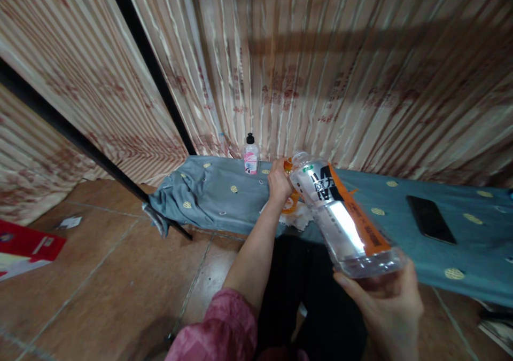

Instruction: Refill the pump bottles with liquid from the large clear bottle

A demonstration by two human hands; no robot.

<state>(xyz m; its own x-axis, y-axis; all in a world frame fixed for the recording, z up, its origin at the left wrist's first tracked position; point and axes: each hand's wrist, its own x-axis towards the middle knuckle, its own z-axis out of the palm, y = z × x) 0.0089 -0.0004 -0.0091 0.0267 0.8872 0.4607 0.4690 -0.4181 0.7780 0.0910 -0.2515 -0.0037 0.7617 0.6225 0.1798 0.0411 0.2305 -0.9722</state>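
Grip of right hand (395,305) low round clear bottle (336,217); left hand (279,180) round orange bottle (289,205).

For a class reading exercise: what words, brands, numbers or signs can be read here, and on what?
"魔力": silver label of the clear bottle in the right hand.
Other lettering there: too blurred to read surely.
Pink-labelled bottle, orange bottle, red box, curtain: any print is too small or blurred.
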